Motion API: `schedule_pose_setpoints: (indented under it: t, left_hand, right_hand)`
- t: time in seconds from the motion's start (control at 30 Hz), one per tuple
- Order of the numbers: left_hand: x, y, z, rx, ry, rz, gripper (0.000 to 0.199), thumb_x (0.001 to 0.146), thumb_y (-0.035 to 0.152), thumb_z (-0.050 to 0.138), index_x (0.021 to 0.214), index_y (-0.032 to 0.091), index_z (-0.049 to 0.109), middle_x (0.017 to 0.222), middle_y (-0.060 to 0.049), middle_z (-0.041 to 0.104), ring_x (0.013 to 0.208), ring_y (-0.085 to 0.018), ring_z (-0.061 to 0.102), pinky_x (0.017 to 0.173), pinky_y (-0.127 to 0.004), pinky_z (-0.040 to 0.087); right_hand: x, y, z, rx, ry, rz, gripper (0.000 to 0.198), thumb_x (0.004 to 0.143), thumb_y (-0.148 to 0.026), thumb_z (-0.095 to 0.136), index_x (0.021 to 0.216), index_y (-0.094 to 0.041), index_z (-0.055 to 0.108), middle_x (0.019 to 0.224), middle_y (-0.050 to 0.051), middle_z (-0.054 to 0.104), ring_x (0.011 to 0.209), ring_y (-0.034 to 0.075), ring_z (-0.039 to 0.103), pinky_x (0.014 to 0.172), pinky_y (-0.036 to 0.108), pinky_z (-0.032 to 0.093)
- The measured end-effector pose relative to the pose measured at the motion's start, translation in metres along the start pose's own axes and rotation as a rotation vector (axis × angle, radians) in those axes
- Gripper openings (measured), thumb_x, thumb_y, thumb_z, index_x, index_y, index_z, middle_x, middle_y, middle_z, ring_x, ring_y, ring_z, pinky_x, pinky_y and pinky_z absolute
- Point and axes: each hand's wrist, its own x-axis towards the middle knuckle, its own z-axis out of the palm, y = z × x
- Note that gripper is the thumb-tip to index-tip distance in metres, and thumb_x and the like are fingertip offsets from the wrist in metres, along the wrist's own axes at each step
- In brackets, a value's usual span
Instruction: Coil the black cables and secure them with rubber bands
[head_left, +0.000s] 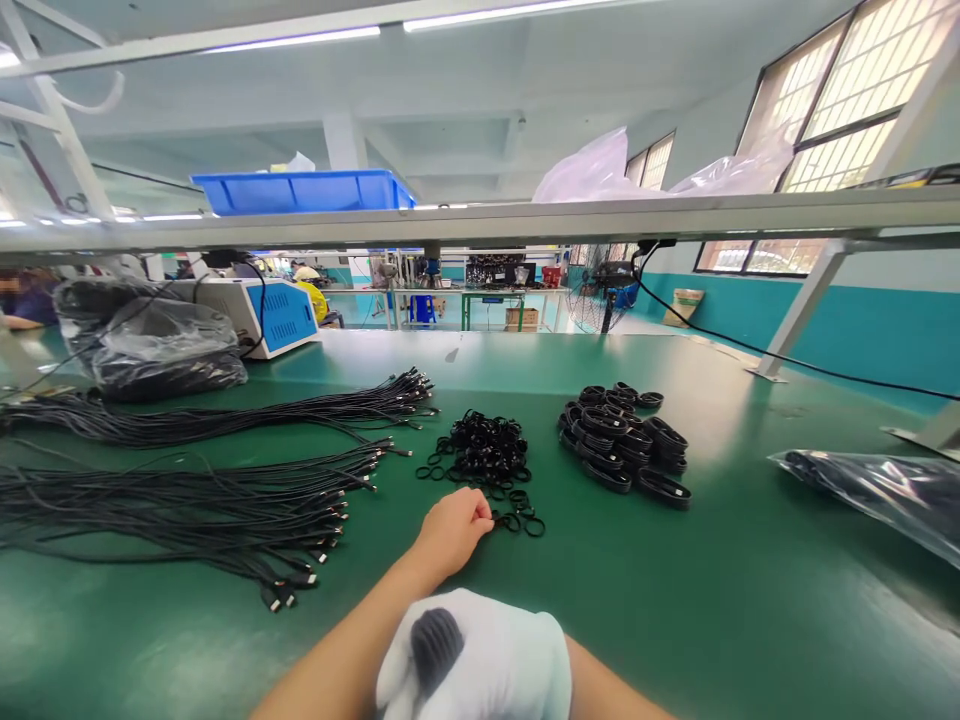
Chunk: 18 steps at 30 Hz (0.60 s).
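Note:
My bare left hand (452,530) reaches to the near edge of a pile of small black rings (487,448). Its fingertips are pinched together beside a few loose rings (525,508); whether a ring is between them is hidden. In front of me my right hand (491,650), in a white glove, is closed round a coiled black cable (436,650), of which only a ribbed dark part shows. Straight black cables (247,485) with metal plugs lie in two bunches to the left. Right of the rings sits a heap of coiled black cables (622,435).
A clear plastic bag of black items (885,495) lies at the right. Another bag (165,340) and a blue-and-white machine (262,315) stand at the back left. A shelf (480,222) spans above the green table (720,600), bearing a blue tray (300,192).

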Motion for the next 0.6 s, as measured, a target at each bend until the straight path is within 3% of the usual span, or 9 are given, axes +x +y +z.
schedule_pose_setpoints:
  t: [0.17,0.3,0.4,0.5,0.6]
  left_hand:
    - [-0.021,-0.023,-0.023,-0.049,0.016,-0.111,0.018,0.087,0.030,0.056,0.097,0.016,0.061,0.101,-0.005,0.062,0.089,-0.018,0.060,0.079,-0.038,0.049]
    - [-0.046,-0.035,-0.039,-0.303,0.121,-0.118,0.011,0.079,0.026,0.058,0.073,0.017,0.059,0.075,0.000,0.059,0.076,-0.017,0.057,0.073,-0.031,0.044]
    - [-0.066,-0.035,-0.046,-0.584,0.104,-0.100,0.016,0.077,0.034,0.054,0.074,0.018,0.055,0.065,0.003,0.054,0.062,-0.014,0.054,0.063,-0.026,0.043]
    - [-0.080,-0.028,-0.041,-0.824,0.016,-0.092,0.023,0.074,0.040,0.056,0.074,0.017,0.051,0.066,0.002,0.054,0.058,-0.012,0.052,0.059,-0.024,0.042]
    - [-0.088,-0.019,-0.030,-0.974,-0.033,-0.089,0.025,0.074,0.040,0.057,0.073,0.017,0.048,0.070,0.001,0.055,0.058,-0.010,0.050,0.059,-0.024,0.041]
  right_hand:
    - [-0.002,-0.012,0.004,0.159,0.269,-0.137,0.054,0.043,-0.025,0.079,0.087,-0.012,0.053,0.073,0.005,0.064,0.054,0.019,0.064,0.043,0.027,0.049]
    - [-0.006,-0.029,0.004,0.028,0.727,-0.269,0.039,0.057,-0.026,0.069,0.089,-0.014,0.050,0.063,-0.001,0.057,0.051,0.014,0.059,0.042,0.022,0.043]
    - [-0.006,-0.035,0.000,-0.080,0.990,-0.333,0.034,0.062,-0.023,0.063,0.091,-0.016,0.047,0.072,-0.001,0.056,0.054,0.010,0.056,0.045,0.021,0.041]
    - [-0.002,-0.032,-0.001,-0.144,1.016,-0.324,0.033,0.058,-0.019,0.059,0.088,-0.017,0.047,0.084,0.002,0.057,0.053,0.009,0.053,0.043,0.021,0.038]
    - [0.001,-0.024,-0.001,-0.218,1.002,-0.327,0.028,0.058,-0.018,0.055,0.086,-0.018,0.047,0.067,-0.004,0.051,0.049,0.009,0.046,0.043,0.022,0.034]
